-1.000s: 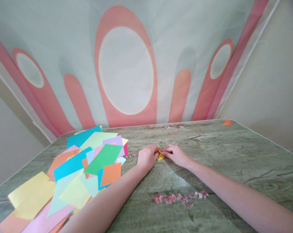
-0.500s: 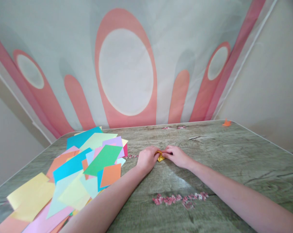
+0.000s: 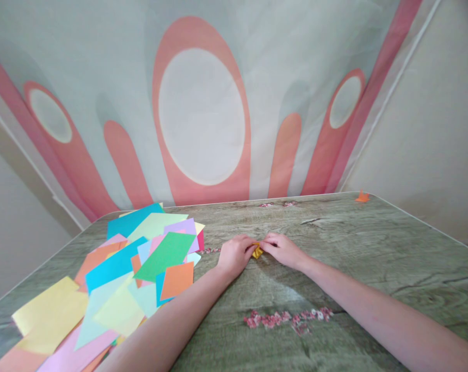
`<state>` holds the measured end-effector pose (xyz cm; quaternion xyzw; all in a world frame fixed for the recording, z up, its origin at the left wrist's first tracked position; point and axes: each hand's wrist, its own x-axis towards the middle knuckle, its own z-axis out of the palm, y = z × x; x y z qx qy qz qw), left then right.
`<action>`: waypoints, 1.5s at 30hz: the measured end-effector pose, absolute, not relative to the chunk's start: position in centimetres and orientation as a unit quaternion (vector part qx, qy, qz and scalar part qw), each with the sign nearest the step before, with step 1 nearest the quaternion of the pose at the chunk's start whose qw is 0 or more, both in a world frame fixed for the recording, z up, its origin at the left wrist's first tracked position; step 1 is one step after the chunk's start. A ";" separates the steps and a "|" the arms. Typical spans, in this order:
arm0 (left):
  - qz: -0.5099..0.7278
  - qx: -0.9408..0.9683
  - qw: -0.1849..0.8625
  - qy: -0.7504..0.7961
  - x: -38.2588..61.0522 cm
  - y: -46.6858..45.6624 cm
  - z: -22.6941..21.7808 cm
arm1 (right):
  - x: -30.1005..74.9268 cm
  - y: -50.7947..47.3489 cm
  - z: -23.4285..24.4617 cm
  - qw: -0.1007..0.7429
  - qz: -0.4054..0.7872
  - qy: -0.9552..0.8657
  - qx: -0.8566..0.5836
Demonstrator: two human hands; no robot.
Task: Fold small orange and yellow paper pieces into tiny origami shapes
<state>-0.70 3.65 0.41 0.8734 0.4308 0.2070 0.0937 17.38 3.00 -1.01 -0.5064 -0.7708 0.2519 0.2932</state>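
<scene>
A small folded piece of yellow paper (image 3: 258,252) is held between my two hands, just above or on the wood-patterned table. My left hand (image 3: 236,254) pinches its left side, fingers closed. From the right, my right hand (image 3: 283,250) grips its upper right part between thumb and fingers. The fingertips cover much of the paper, so its exact shape is partly hidden. Beside my left forearm lies a spread pile of coloured paper sheets, with a green sheet (image 3: 166,256) and an orange square (image 3: 177,280) on top.
The table (image 3: 373,253) has a wood-grain surface with printed pink blossoms (image 3: 288,318). A small orange folded paper figure (image 3: 362,197) stands near the far right corner. Behind the far edge hangs a grey and pink backdrop (image 3: 203,119).
Both hands stay in place around the yellow paper. The fingertips and the paper between them have shifted slightly.
</scene>
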 end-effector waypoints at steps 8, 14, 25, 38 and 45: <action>0.216 0.880 0.081 0.415 -0.9 3.8 0.1 | 16.9 2.8 -1.5 0.286 0.200 -0.773 -0.531; 0.211 0.881 0.076 0.416 -0.9 3.7 0.1 | 16.2 2.2 -1.7 0.332 0.163 -0.741 -0.561; 0.214 0.882 0.073 0.414 -0.9 3.7 0.1 | 17.6 3.1 -1.9 0.324 0.305 -0.743 -0.499; 0.214 0.884 0.081 0.408 -0.9 3.9 -0.1 | 17.8 3.4 -2.1 0.331 0.280 -0.761 -0.482; 0.221 0.877 0.093 0.417 -0.9 4.1 -0.5 | 18.1 3.4 -1.8 0.315 0.288 -0.780 -0.457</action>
